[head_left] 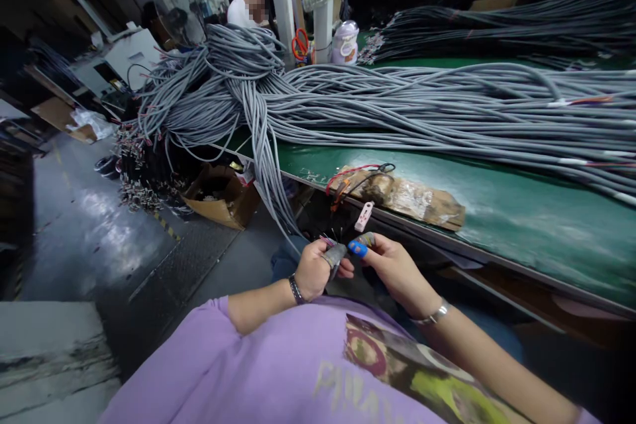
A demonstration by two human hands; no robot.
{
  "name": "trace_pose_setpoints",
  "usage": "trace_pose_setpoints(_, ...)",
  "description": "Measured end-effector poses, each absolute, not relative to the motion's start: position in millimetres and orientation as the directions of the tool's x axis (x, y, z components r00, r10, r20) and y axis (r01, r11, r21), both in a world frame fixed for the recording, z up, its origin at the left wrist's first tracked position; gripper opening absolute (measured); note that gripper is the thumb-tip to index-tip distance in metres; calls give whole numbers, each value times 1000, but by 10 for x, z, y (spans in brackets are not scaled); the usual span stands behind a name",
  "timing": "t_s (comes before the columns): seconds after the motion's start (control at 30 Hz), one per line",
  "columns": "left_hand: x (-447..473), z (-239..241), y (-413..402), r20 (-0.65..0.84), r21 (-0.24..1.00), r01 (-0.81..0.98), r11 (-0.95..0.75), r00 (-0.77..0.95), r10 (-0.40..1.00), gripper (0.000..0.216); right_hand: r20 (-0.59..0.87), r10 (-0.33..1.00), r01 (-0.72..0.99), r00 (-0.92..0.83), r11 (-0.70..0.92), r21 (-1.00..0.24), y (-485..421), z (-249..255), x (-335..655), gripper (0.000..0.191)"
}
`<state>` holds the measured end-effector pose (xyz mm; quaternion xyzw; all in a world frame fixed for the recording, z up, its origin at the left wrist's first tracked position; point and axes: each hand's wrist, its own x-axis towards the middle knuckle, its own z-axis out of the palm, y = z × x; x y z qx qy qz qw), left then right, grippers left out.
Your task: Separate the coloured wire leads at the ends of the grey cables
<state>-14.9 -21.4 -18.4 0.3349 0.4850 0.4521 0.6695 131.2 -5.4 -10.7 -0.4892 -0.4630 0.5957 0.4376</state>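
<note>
My left hand, with grey wrapping on a finger and a dark bracelet, is closed around the end of a grey cable. Thin wires fan out above its fingers. My right hand meets it almost fingertip to fingertip, thumb and forefinger pinched together. A blue cover is on its thumb and grey wrapping on the forefinger; what the pinch holds is too small to make out. From the bench a hanging bunch of grey cables runs down to my left hand.
Grey cables lie along the green bench. Near its front edge are a taped cardboard piece with leads and a pink-white tag. A cardboard box stands on the floor. Behind the bench sits a person.
</note>
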Motion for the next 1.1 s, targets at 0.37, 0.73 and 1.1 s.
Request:
trace_pose_setpoints(0.37,-177,-84,-150,-348,875,-319,363,105,932,45,-234,956,-293,-175,-278,-915,-96,-228,1457,35)
trace_pose_setpoints(0.73,-216,87,-42,-362,844,-205,496,465,808,46,-290,880,-362,-377,-428,-828,241,-26,1413,43)
trace_pose_setpoints(1.1,-181,75,108,-404,783,-222,581,529,746,45,-283,942,-439,-179,-334,-834,344,-112,1296,55)
